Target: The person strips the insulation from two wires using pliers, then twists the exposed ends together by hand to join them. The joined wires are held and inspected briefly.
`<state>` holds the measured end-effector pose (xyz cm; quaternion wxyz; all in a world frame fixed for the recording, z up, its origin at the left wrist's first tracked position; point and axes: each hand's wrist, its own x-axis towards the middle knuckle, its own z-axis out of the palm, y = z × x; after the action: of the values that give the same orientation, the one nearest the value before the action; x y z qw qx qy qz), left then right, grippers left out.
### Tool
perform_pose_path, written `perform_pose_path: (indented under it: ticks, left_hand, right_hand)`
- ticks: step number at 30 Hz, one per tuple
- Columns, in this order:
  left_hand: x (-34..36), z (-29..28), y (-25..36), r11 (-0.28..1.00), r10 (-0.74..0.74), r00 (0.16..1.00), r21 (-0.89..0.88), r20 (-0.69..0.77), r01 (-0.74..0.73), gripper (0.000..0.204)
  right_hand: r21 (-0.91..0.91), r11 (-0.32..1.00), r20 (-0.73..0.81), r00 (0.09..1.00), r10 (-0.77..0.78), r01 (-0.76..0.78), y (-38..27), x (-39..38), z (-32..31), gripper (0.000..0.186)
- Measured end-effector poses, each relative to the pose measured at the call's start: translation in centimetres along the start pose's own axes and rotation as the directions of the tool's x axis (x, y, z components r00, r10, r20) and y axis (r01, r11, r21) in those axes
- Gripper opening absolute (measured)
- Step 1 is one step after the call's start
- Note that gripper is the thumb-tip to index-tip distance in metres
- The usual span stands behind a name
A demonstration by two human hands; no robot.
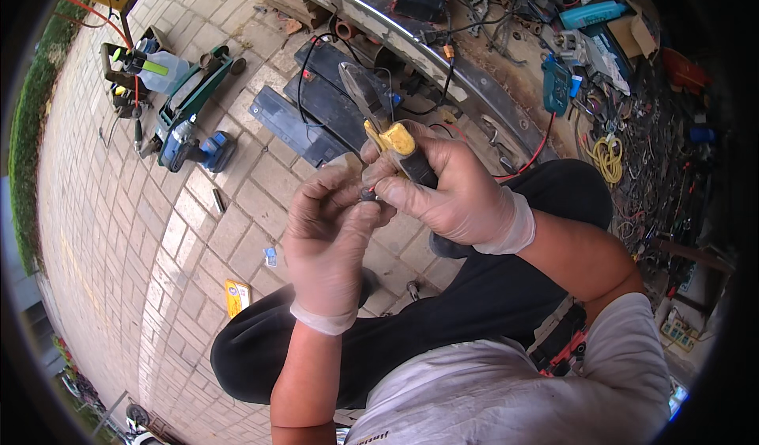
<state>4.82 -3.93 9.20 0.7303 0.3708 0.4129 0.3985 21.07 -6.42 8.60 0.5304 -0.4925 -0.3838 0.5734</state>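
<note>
Paving [118, 231]: brick, under most of the scene; hedge [32, 144] along its left edge.
Bench [484, 93]: upper right, heaped with parts; teal meter [556, 85] just in from its curved edge.
Black cases [285, 124]: flat slabs on the paving, just off the bench edge.
Green tray [194, 97]: on the paving, left of the cases; drill [186, 151] near its lower end.
Right hand [455, 196]: gloved, closed round the tool; fingertips meet the left's.
Left hand [328, 223]: gloved, narrow pinch on the piece.
Tool [402, 143]: yellow and black, tilted, held above the paving; exact type unclear.
Packet [236, 296]: yellow, on the paving, left of the left hand.
Piece [368, 195]: small, dark, between meeting fingertips; detail too small to tell.
Handling: probably best with left pinch firm, forearms steady, right grip secure, tool's edges clear of glove film.
</note>
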Motion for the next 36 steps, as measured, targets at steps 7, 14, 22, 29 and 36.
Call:
perform_pose_path:
  ticks: [7, 14, 22, 29, 36]
  left_hand:
    - [-0.2, 0.0, -0.1, 0.994, 0.046, 0.999, 0.100, 0.010, -0.047, 0.031]
    - [0.3, -0.1, -1.4, 0.932, 0.177, 0.984, 0.320, 0.018, -0.173, 0.015]
    - [0.9, 0.1, -0.5, 0.999, -0.050, 0.998, 0.001, -0.043, 0.050, 0.023]
    - [0.9, 0.1, -0.6, 0.990, -0.055, 0.998, 0.130, 0.022, 0.052, 0.014]
    - [0.8, -0.5, -2.0, 0.983, 0.001, 0.999, 0.185, 0.050, -0.010, 0.009]
  right_hand:
    - [-0.545, 0.739, 0.100, 0.907, -0.410, 0.395, 0.6, 0.6, -0.1, 0.022]
    - [-0.550, 0.734, 0.075, 0.899, -0.431, 0.398, 1.1, 0.6, 0.2, 0.025]
    - [-0.422, 0.877, -0.048, 0.960, -0.275, 0.230, 1.0, 0.4, 0.0, 0.018]
    - [-0.360, 0.908, -0.048, 0.968, -0.247, 0.214, 1.5, 0.6, -0.1, 0.017]
    - [-0.299, 0.947, -0.045, 0.990, -0.133, 0.114, 2.6, 0.3, -0.5, 0.019]
